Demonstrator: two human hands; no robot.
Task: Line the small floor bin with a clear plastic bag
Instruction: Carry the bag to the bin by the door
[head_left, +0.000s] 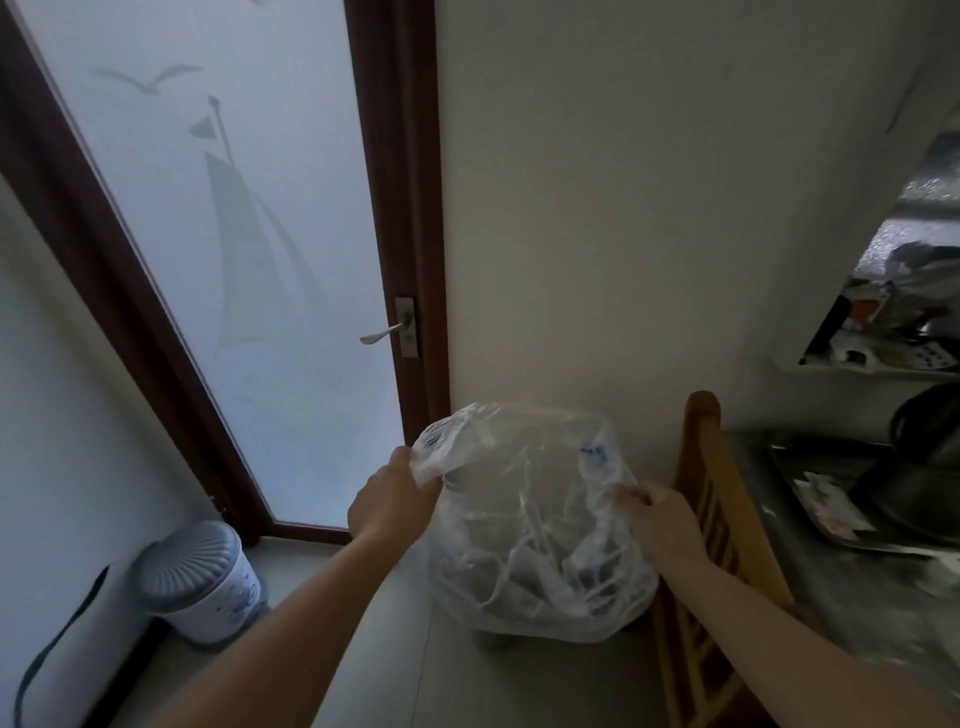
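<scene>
A crumpled clear plastic bag (524, 519) hangs spread between my two hands in the middle of the view. My left hand (387, 499) grips its upper left edge. My right hand (660, 525) pinches its right side. Under the bag a grey shape (493, 638) shows on the floor; whether it is the floor bin I cannot tell, as the bag hides most of it. A small lidded pedal bin (200, 582), white with a grey ribbed lid, stands shut on the floor at lower left beside the door.
A frosted glass door (234, 260) with a lever handle (382, 332) fills the left. A wooden chair back (711, 519) stands right of the bag. Further right a counter holds a metal tray (831, 514) and dark pots.
</scene>
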